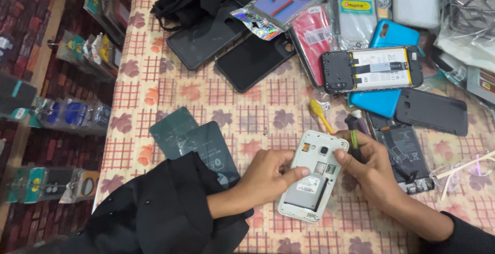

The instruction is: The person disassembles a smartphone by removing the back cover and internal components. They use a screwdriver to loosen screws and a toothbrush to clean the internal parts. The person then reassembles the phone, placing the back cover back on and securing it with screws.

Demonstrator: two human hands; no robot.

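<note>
White phone (313, 182), back cover off, lies face-down, battery exposed.

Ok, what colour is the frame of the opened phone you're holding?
White, with a grey battery inside; the phone shows best in the head view.

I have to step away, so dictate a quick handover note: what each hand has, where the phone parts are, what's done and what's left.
Left hand steadies the white phone, thumb on its grey battery.
Right hand grips a dark screwdriver, fingertips at the phone's upper edge.
Done: back cover off, battery exposed.
Left: battery is in its bay; screws not yet touched, as far as visible.
Nearby: yellow pry tool, another opened phone, loose black battery.
</note>
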